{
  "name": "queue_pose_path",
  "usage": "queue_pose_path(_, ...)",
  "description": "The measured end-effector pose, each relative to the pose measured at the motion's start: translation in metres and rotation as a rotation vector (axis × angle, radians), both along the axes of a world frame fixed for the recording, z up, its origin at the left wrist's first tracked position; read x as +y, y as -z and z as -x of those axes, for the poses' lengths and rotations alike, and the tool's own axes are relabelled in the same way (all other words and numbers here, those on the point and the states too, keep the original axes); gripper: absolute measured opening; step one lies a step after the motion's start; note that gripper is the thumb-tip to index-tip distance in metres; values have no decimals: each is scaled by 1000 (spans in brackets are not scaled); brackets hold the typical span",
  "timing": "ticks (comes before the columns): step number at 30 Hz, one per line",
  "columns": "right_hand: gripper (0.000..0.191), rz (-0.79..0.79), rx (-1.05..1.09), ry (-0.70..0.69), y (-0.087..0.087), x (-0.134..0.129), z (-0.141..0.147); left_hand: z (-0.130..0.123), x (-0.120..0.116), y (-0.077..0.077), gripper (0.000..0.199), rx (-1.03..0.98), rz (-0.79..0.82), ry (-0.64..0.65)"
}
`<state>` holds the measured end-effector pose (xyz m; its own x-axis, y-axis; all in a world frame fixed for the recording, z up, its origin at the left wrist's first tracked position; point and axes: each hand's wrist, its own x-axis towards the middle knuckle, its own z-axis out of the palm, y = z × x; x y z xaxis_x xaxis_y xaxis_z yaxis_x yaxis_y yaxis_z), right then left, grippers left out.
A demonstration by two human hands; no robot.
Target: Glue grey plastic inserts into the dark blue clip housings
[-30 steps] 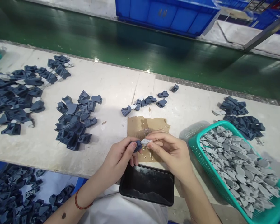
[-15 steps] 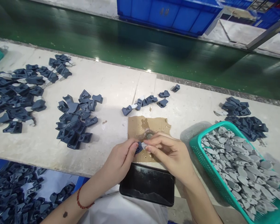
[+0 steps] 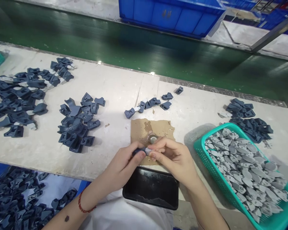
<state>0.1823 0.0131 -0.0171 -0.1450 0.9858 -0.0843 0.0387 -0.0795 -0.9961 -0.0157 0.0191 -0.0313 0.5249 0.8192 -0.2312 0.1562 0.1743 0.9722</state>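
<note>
Between thumb and fingers, my left hand (image 3: 127, 161) grips a dark blue plastic part (image 3: 138, 150), largely covered by the fingers. Pinched in my right hand (image 3: 174, 156) is a small light grey plastic piece (image 3: 148, 151), its end against the blue part. Both hands are over a piece of brown cardboard (image 3: 136, 129), on which a small round metallic thing (image 3: 153, 139) lies just beyond the fingertips. A black phone-like slab (image 3: 151, 188) rests at the table edge below my hands.
A green basket (image 3: 204, 159) of grey pieces stands at right. Heaps of blue parts lie at left (image 3: 78, 127), far left (image 3: 21, 92) and right (image 3: 252, 129). A blue-walled box of blue parts (image 3: 21, 198) sits lower left. Beyond the table runs a green belt (image 3: 86, 44).
My left hand has shifted its grip, and the blue part now lies flatter, more hidden under the fingers. The grey piece stays pinched against it. The whole view has shifted slightly.
</note>
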Motion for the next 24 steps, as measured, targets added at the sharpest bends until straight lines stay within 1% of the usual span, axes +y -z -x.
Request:
queue_pose_path(3,14,1,36,-7,-1,0,1,0,-1,-2,26,43,-18,7)
queue_pose_path(6,17,-9,59,-11,-3,1,1,1,-2,-2,18,96,-137,6)
queue_pose_path(9,20,-4,63,-19,-4,2,1,1,-3,-3,20,96,-223,37)
queue_pose_path(13,27,41,46,-44,-7,1,1,0,-5,-3,22,99,-278,52)
queue_pose_path(16,25,54,31,-51,-9,-1,2,0,-6,-2,25,132,-316,51)
queue_pose_path(20,21,27,-33,-28,-12,-5,6,1,-5,-2,26,154,-338,55)
queue_pose_path(24,19,-55,-207,-26,-18,-11,4,0,-4,-1,25,143,-356,63)
